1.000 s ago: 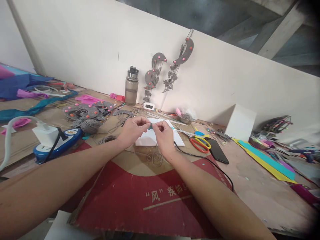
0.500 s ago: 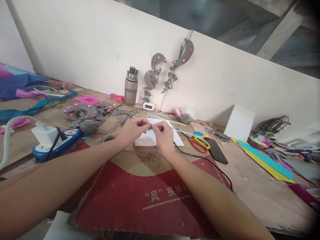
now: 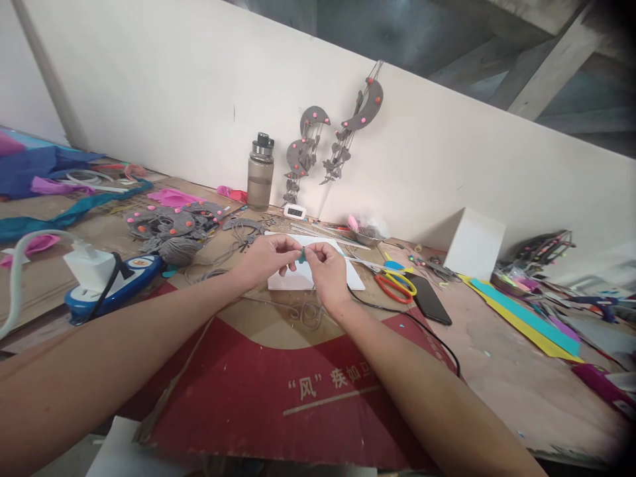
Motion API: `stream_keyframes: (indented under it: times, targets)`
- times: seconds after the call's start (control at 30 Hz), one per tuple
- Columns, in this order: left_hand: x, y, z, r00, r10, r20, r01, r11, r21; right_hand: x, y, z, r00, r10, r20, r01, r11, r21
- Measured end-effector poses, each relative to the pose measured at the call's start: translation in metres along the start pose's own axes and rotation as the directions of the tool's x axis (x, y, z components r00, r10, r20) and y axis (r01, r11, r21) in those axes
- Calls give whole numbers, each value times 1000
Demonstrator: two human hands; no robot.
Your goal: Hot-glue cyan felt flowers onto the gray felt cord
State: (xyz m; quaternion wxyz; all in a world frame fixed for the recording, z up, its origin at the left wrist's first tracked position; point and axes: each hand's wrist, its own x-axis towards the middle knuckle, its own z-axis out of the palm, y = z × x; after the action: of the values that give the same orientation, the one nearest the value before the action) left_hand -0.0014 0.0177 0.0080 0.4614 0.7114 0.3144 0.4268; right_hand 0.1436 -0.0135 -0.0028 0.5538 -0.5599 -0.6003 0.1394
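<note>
A small teal piece point(image 3: 301, 257), too small for its kind to be told, sits between my fingertips above a white board point(image 3: 288, 282). My left hand point(image 3: 268, 258) pinches it from the left with thumb and forefinger. From the other side, the thumb and fingers of my right hand point(image 3: 326, 266) close on it too. Thin grey cord point(image 3: 311, 317) lies in loose loops just below the hands. To the right of the board rest scissors point(image 3: 396, 286) with red and yellow handles.
A black phone point(image 3: 431, 301) and a dark cable lie right of the scissors. Behind stand a water bottle point(image 3: 260, 173) and a small digital clock point(image 3: 295, 211). Left are a blue power strip point(image 3: 116, 288) and grey felt pieces point(image 3: 161, 222). Grey crescent hangings point(image 3: 368, 109) hang on the wall.
The teal piece shows more fully below my fingertips now. My hands have shifted slightly to the right, and the left fingers have spread a little.
</note>
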Motion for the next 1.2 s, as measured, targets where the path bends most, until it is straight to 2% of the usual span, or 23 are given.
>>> stream_keyframes:
  times: [0.27, 0.4, 0.5, 0.6, 0.73, 0.8, 0.87, 1.03, 1.2]
  targets:
    - [1, 8, -1, 993, -117, 28, 119, 988, -100, -4, -3, 0, 998, -65, -8, 64, 992, -109]
    - [1, 11, -4, 991, -122, 46, 125, 989, -82, -6, -3, -1, 992, -128, 11, 128, 980, -150]
    - [1, 13, -6, 993, -110, 48, 110, 994, 5, -7, -4, -1, 981, -194, 31, 196, 963, -182]
    - [1, 15, -8, 996, -80, 42, 72, 983, 166, -9, -5, -3, 970, -238, 48, 243, 943, -229]
    - [0, 15, -10, 998, 47, 42, -60, 911, 408, -11, -5, -4, 962, -262, 76, 273, 922, -274]
    - [0, 14, -10, 995, 95, 33, -99, 882, 462, -12, -4, -4, 959, -268, 91, 283, 924, -258]
    - [-1, 15, -10, 997, 83, 8, -78, 894, 441, -14, -4, -3, 962, -255, 94, 269, 940, -208]
    - [0, 19, -10, 996, -34, -88, 61, 942, 330, -15, -3, -2, 974, -208, 89, 217, 970, -112]
    - [2, 15, -8, 993, -48, -109, 69, 978, 198, -13, -2, -3, 983, -167, 75, 171, 984, -43]
